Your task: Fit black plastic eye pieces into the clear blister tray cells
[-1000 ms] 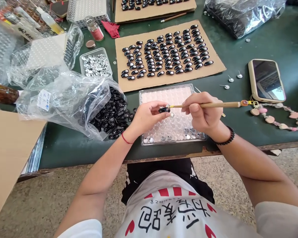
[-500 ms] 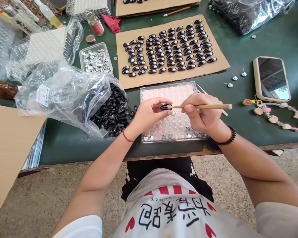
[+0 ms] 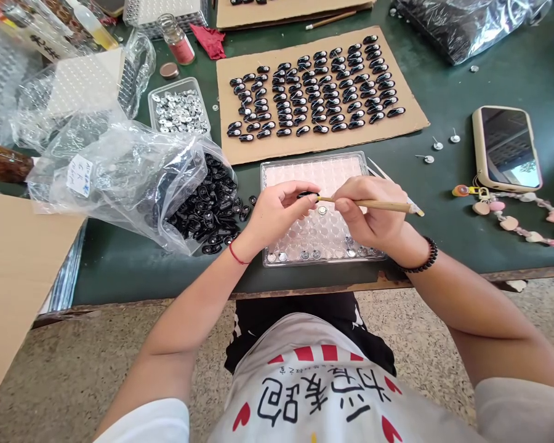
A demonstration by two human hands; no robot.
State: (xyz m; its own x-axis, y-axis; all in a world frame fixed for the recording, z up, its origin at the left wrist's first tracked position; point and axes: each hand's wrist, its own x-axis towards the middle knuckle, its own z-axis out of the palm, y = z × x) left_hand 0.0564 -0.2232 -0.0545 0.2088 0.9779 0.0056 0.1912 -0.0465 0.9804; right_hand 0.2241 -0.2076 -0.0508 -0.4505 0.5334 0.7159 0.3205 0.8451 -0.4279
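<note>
Between the thumb and fingers of my left hand (image 3: 284,209) is a small glossy black oval piece (image 3: 306,194), mostly hidden by the fingertips. My right hand (image 3: 373,209) grips a thin wooden stick (image 3: 381,205) like a pen, its yellowish tip against or very near the black piece. Both hands are over a clear plastic tray (image 3: 300,261) with a grid of round wells; several small metal discs with pins (image 3: 322,210) sit in it. A heap of loose black pieces (image 3: 207,212) spills from a clear plastic bag (image 3: 120,178) left of my left hand.
Beyond the tray, a cardboard sheet (image 3: 253,152) bears rows of black pieces with metal discs and pins. A box of metal discs (image 3: 180,111), a small glass jar (image 3: 178,40) and its cap (image 3: 168,70) stand left. A phone (image 3: 508,147) with a beaded strap lies right, near loose pins (image 3: 437,145).
The black piece has turned in my left fingers and shows less of its face. The stick's rear end has dipped and shifted left with my right hand.
</note>
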